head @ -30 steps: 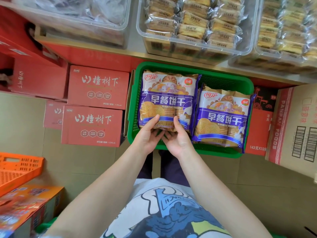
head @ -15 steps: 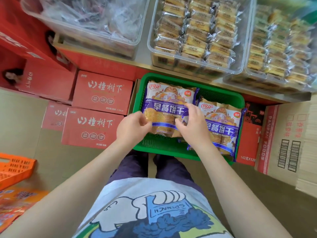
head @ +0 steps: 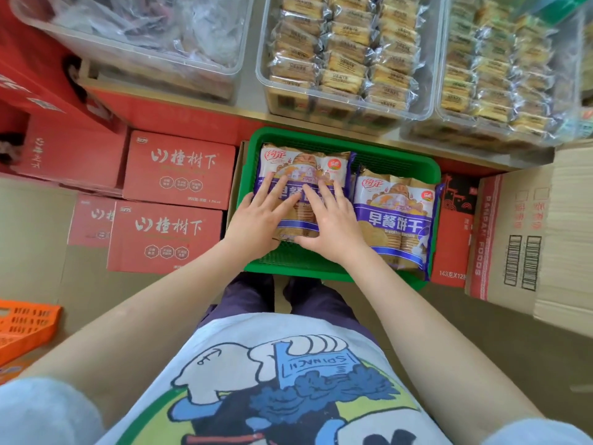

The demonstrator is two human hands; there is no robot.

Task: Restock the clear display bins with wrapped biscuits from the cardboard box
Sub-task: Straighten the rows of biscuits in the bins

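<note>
In the green basket (head: 426,175) below the shelf, both hands, left hand (head: 256,220) and right hand (head: 333,226), press flat, fingers spread, on a light, crinkly, breakable biscuit pack (head: 301,175); grip its long edges.

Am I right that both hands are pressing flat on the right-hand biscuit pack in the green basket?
Not quite: the left hand and right hand press flat on the left-hand biscuit pack in the green basket, as the head view shows.

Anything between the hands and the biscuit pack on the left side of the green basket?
No. Both the left hand and right hand already lie flat on the left biscuit pack in the green basket, fingers spread.
</note>
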